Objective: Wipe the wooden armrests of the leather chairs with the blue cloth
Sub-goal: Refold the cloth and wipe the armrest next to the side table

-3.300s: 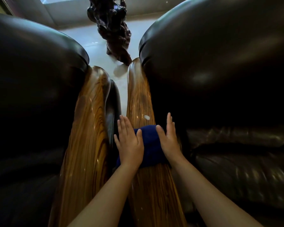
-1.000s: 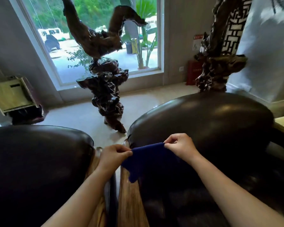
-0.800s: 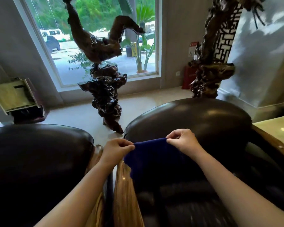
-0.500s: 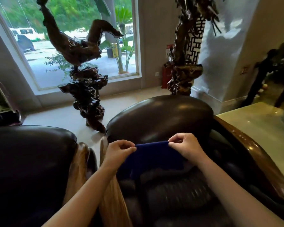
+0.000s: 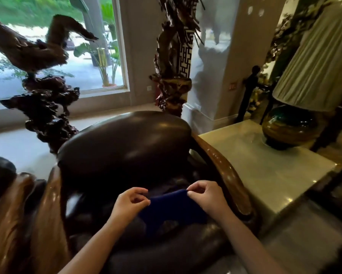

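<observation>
I hold the blue cloth (image 5: 171, 211) stretched by its top edge above the seat of a dark leather chair (image 5: 124, 153). My left hand (image 5: 129, 204) pinches the cloth's left corner and my right hand (image 5: 208, 197) pinches the right corner. The chair's right wooden armrest (image 5: 225, 171) curves just to the right of my right hand. Its left wooden armrest (image 5: 47, 214) runs down at the left, next to the armrest of a second leather chair (image 5: 0, 171).
A pale stone-topped side table (image 5: 268, 171) stands right of the chair with a round lamp (image 5: 290, 129) and pleated shade on it. Dark root-wood sculptures (image 5: 45, 107) stand behind the chairs on a light floor, before a large window.
The cloth left the left armrest and is held up by both hands. The view swung right, and the hands moved with the cloth from the left armrest side toward the right armrest.
</observation>
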The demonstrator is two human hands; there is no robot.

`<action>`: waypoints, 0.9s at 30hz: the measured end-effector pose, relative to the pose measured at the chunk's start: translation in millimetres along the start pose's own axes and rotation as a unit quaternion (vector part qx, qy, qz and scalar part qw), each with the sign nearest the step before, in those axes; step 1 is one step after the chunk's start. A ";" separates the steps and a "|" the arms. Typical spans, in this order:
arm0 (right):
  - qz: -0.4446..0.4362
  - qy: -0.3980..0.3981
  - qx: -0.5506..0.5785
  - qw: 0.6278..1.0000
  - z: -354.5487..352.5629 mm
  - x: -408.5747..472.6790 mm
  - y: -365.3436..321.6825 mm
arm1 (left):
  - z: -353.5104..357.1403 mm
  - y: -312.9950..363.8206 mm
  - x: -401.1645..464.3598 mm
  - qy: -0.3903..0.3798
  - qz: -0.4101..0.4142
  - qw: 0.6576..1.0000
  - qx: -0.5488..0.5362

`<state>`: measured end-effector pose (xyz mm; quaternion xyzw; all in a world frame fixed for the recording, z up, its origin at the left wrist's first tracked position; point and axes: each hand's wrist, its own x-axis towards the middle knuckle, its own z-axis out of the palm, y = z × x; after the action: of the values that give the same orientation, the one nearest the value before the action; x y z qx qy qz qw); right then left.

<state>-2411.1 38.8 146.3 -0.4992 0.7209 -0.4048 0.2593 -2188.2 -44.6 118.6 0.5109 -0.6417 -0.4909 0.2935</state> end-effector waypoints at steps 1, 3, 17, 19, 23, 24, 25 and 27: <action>0.010 0.002 -0.008 1.000 -16.2 -1.3 16.2 | 25.5 1.3 -0.4 -0.007 -0.010 1.000 -0.003; 0.034 0.013 -0.021 0.999 -51.8 -0.9 47.1 | 75.7 8.3 2.2 -0.024 -0.022 0.999 -0.009; 0.088 0.038 -0.066 0.993 -207.8 169.1 187.4 | 285.1 65.0 164.8 -0.045 -0.005 0.997 -0.070; 0.084 0.030 -0.078 0.993 -220.4 212.3 202.8 | 307.9 71.3 201.9 -0.026 -0.013 0.997 -0.070; 0.064 0.021 -0.096 0.993 -242.2 289.4 234.0 | 349.6 83.0 267.2 0.000 -0.029 0.998 -0.056; 0.059 0.021 -0.095 0.994 -246.3 308.5 245.4 | 361.2 82.8 283.8 0.005 -0.029 0.998 -0.053; 0.056 0.020 -0.091 0.994 -248.9 326.4 258.2 | 372.9 81.7 299.4 0.009 -0.030 0.998 -0.048; 0.056 0.003 -0.090 0.994 -249.9 363.2 287.4 | 397.8 74.8 331.4 0.024 -0.035 0.998 -0.037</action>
<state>-2885.4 -167.7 49.5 -0.4779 0.7819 -0.3253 0.2332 -2666.3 -226.4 9.2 0.5334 -0.5976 -0.5118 0.3106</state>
